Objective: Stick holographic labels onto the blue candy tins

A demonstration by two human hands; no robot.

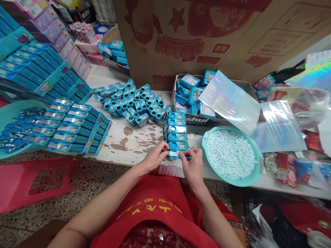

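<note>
- Nearest the camera, at the bottom centre of the frame, are the person's patterned top (144,237) and red apron (157,215).
- The front blue box (173,157) lies just right of the frame's centre, near the edge of the worn desk (116,129), with a pale strip (174,153) across it.
- Behind it, blue boxes (178,137) line up in a row; most show a round recess and one shines, whether from a strip or glare I cannot tell.
- Judging by the strips, the stacked boxes (82,127) at centre left look done, while the loose boxes (137,103) at upper centre, showing dark round holes, look left to do.
- The left hand (154,156) pinches the left end of the front box, knuckles bent, its forearm rising from lower left.
- The right hand (193,168) pinches the right end, thumb foremost, its forearm rising from lower right; whether either grips the strip itself is too small to tell.
- Right of it sits a basin (238,182) of pale pellets (231,155).
</note>
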